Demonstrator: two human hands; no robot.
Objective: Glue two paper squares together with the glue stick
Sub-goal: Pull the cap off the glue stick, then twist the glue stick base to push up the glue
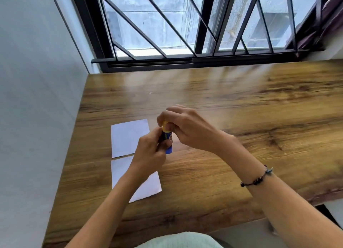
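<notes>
Above grainy wood table (241, 118), blue cylindrical glue stick (167, 138) (yellow-capped) between both hands.

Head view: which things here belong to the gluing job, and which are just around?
Part of the job:
- glue stick, body held by the left hand, top end gripped by the right hand
- far paper square
- near paper square, partly under the left forearm

Just around:
- wooden table
- barred window
- beaded bracelet on the right wrist
</notes>
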